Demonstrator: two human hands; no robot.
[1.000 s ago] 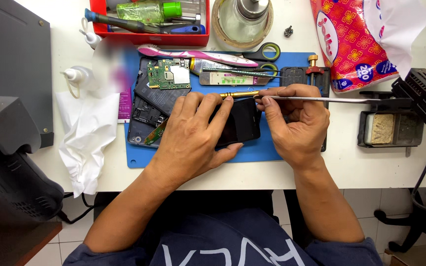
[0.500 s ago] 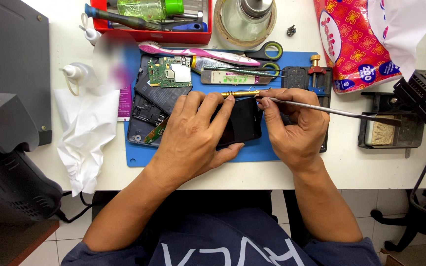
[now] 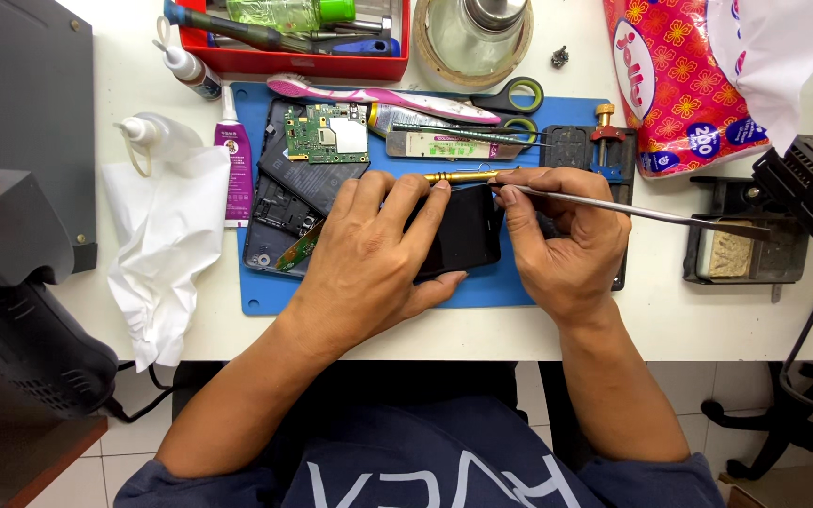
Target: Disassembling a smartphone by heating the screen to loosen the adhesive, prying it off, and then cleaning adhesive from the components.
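Note:
My left hand lies flat over a black phone screen on the blue work mat, pressing it down. My right hand pinches a thin metal pry tool whose tip meets the top edge of the black screen. A brass-handled tool lies just above my fingers. To the left of my left hand sits an opened phone body with a green circuit board on it.
A pink toothbrush, scissors, a purple glue tube and a red tool tray lie at the back. White tissue sits left, a tissue pack back right, a sponge holder right, a black hot-air unit at left.
The view has shifted slightly. Both hands stay on the black screen, and the pry tool's tip remains at its top edge.

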